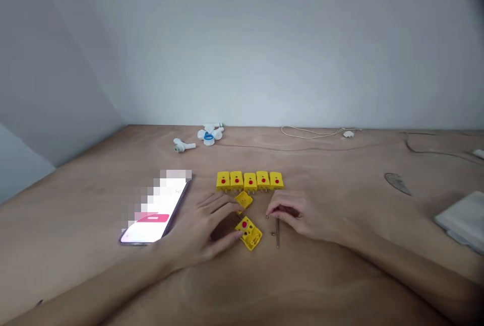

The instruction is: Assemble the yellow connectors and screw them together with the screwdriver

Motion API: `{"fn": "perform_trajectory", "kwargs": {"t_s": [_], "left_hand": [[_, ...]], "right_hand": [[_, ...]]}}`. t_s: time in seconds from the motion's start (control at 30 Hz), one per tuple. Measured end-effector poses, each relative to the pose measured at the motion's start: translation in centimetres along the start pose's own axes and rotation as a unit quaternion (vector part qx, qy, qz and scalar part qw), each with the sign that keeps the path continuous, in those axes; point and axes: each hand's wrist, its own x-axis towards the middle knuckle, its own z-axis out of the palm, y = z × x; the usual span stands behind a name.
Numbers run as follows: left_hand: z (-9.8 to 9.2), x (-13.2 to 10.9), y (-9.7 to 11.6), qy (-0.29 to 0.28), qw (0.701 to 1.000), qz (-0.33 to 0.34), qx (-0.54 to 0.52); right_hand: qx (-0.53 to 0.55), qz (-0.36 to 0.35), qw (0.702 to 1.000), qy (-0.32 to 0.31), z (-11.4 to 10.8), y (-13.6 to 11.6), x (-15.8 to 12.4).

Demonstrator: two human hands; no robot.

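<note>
My left hand [215, 225] has its thumb and forefinger around an opened yellow plug half [251, 238] with a red dot and two pins, which lies tilted on the table. Just beyond it, by my left fingertips, rests a loose yellow cover [244, 201]. The fingers of my right hand [293, 210] are pinched at a tiny metal piece [266, 216], too small to make out fully. Below that hand lies a thin metal rod [278, 235], and beside the rod a small brass-coloured piece [273, 234]. Several closed yellow plugs [250, 182] stand in a row behind.
A lit phone [151, 222] lies left of my left hand. White plastic fittings [209, 135] sit near the wall, with a pale cord [317, 135] farther right. A whitish flat case [463, 220] is at the right edge of the wooden table [340, 275].
</note>
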Motion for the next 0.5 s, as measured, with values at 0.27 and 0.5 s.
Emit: {"fn": "perform_trajectory", "kwargs": {"t_s": [0.27, 0.5], "left_hand": [[0.2, 0.0, -0.4, 0.019, 0.998, -0.031, 0.046], [0.6, -0.1, -0.4, 0.052, 0.996, -0.051, 0.048]], "right_hand": [[-0.13, -0.15, 0.979, -0.043, 1.0, -1.1, 0.1], [-0.1, -0.16, 0.982, -0.008, 1.6, -0.8, 0.1]]}}
